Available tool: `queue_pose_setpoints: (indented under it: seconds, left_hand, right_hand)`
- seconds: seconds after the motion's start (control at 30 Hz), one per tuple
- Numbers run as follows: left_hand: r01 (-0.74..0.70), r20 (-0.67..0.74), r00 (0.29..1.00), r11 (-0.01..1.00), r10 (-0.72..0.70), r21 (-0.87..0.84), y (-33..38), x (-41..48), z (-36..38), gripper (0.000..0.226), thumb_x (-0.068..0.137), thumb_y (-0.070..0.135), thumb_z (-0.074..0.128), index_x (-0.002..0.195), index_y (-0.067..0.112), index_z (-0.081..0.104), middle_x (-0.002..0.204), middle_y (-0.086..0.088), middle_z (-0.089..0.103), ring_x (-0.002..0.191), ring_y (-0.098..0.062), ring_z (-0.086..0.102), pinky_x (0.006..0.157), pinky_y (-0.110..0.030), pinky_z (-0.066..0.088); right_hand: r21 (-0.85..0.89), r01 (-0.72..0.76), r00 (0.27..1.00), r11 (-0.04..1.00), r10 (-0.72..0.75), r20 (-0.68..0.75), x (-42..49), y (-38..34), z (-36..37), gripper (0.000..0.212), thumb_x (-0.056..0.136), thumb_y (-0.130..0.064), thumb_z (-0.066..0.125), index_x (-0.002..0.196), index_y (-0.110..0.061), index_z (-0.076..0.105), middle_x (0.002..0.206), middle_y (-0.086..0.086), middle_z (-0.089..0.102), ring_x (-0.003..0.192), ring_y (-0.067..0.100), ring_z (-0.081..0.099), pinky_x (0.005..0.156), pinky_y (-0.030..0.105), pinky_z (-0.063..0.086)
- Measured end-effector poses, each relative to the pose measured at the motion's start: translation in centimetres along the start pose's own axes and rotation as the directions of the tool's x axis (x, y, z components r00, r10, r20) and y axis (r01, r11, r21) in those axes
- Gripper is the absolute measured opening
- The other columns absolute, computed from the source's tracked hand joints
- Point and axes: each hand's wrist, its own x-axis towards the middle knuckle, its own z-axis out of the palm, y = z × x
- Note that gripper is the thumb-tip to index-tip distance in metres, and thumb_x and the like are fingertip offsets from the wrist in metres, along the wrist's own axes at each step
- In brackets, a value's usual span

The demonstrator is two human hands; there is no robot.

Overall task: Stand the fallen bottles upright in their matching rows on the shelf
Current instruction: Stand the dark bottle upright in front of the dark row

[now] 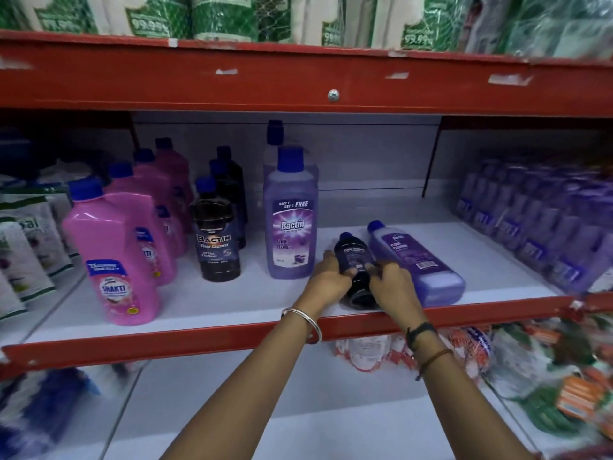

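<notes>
A small black bottle (353, 257) with a blue cap lies on its side on the white shelf (232, 303), cap pointing to the back. My left hand (330, 278) and my right hand (391, 280) both grip it from either side. Right beside it lies a fallen purple bottle (421, 263), also on its side. Standing rows fill the left part of the shelf: pink bottles (122, 257), black bottles (217, 240) and tall purple bottles (292, 217).
Packs of purple bottles (537, 220) fill the right end of the shelf. A red shelf beam (298, 84) hangs overhead, and the red front lip (199, 336) runs under my wrists. Packets (564, 376) crowd the lower shelf at the right.
</notes>
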Motion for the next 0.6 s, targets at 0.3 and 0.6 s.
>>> queue_pose_setpoints:
  seconds: [0.3, 0.6]
  left_hand:
    - [-0.205, -0.15, 0.975, 0.915, 0.162, -0.348, 0.4, -3.6, -1.5, 0.05, 0.077, -0.002, 0.066, 0.119, 0.017, 0.048, 0.106, -0.005, 0.059, 0.102, -0.024, 0.061, 0.092, -0.042, 0.052]
    - [-0.395, -0.389, 0.876, 0.887, 0.286, -0.238, -3.5, -8.2, -7.4, 0.065, 0.074, -0.003, 0.065, 0.127, 0.027, 0.045, 0.123, 0.001, 0.057, 0.103, -0.009, 0.058, 0.09, -0.031, 0.053]
  right_hand:
    - [0.369, 0.116, 0.993, 0.922, -0.097, -0.07, -2.4, -0.6, -1.2, 0.038, 0.084, -0.019, 0.064, 0.121, -0.014, 0.055, 0.11, 0.003, 0.063, 0.097, 0.018, 0.061, 0.082, 0.029, 0.049]
    - [0.519, 0.263, 0.961, 0.814, -0.266, -0.07, -5.6, -6.2, 1.7, 0.044, 0.082, -0.016, 0.068, 0.123, -0.014, 0.053, 0.119, 0.002, 0.052, 0.095, 0.011, 0.061, 0.067, 0.006, 0.048]
